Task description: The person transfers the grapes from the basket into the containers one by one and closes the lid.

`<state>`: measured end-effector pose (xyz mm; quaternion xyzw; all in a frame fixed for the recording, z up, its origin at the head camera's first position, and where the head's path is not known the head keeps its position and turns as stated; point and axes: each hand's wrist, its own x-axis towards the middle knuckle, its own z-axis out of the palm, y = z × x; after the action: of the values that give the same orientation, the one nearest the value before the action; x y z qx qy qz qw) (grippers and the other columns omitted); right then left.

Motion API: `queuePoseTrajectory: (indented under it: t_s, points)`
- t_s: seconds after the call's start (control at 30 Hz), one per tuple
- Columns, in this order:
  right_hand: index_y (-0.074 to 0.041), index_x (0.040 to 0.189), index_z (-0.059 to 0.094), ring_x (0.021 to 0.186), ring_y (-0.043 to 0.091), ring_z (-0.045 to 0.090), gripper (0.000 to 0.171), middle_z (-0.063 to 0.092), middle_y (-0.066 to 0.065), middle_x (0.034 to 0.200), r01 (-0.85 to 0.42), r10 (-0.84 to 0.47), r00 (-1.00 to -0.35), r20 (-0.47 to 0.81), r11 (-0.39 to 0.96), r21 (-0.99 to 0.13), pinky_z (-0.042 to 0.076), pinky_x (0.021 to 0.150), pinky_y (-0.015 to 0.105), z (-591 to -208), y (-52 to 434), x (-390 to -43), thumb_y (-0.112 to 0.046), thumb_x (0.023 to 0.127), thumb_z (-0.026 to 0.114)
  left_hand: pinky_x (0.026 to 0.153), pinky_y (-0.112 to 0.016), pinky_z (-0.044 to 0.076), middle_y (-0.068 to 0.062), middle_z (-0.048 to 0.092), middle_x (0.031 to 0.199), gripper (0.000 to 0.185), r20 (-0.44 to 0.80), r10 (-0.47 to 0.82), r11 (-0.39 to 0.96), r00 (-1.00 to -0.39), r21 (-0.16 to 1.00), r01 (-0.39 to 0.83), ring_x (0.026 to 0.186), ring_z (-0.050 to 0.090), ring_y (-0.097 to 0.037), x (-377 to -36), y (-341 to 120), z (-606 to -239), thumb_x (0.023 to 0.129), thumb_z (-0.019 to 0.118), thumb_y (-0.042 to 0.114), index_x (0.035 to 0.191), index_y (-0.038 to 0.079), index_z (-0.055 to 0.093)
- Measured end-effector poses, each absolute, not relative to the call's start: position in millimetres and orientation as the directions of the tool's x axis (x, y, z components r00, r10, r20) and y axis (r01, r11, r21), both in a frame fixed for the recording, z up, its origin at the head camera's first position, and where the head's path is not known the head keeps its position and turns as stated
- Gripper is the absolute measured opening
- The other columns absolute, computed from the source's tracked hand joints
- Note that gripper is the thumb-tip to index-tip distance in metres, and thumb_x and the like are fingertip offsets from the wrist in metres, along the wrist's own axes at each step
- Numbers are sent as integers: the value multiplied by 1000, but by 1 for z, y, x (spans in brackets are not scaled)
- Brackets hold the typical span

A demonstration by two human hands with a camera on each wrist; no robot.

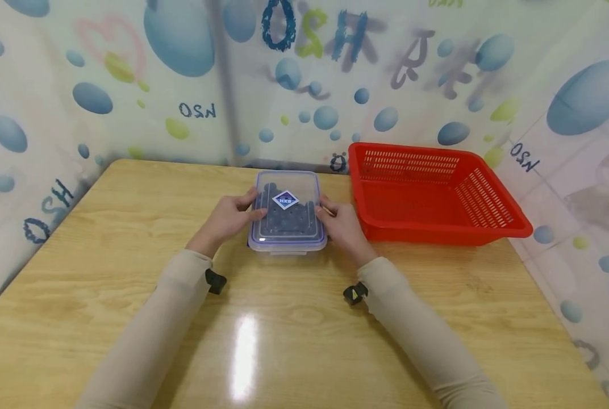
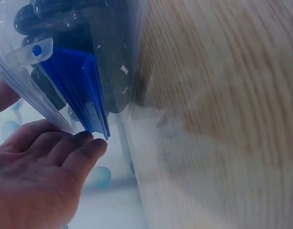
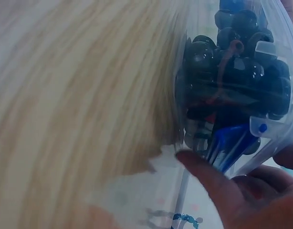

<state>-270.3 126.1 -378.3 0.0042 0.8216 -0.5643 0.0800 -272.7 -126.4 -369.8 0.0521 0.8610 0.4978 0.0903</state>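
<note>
Gripping the lidded box at both sides, left hand and right hand had not yet unclipped its blue latches; basket beside.

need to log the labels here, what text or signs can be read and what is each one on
"HXB": on the diamond sticker atop the clear box's lid; smaller print unreadable.
"OSH", "OSN", "NSO": mirrored-looking letters printed on the wall covering.
Other wall characters: too blurred.
Red basket: no text.
</note>
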Motion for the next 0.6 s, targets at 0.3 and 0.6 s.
queuePoseTrajectory:
  t_s: [0.3, 0.6]
  points:
    - [-11, 147, 44, 141, 16, 32, 54, 40, -1, 152, 76, -90, -988, -123, 411, -909, 31, 110, 33, -380, 124, -270, -27, 98, 62, 114, -39, 24, -4, 26, 156, 63, -117, 173, 502, -978, 865, -14, 143, 25, -26, -270, -129, -372, 96, 66, 23, 148, 4, 36]
    - [-1, 153, 27, 139, 29, 36, 65, 33, 17, 155, 189, -88, -971, -220, 277, -942, 36, 108, 42, -379, 126, -272, -27, 102, 57, 114, -37, 22, -5, 25, 156, 63, -113, 179, 492, -977, 871, -10, 143, 24, -24, -271, -129, -370, 96, 67, 21, 147, 4, 36]
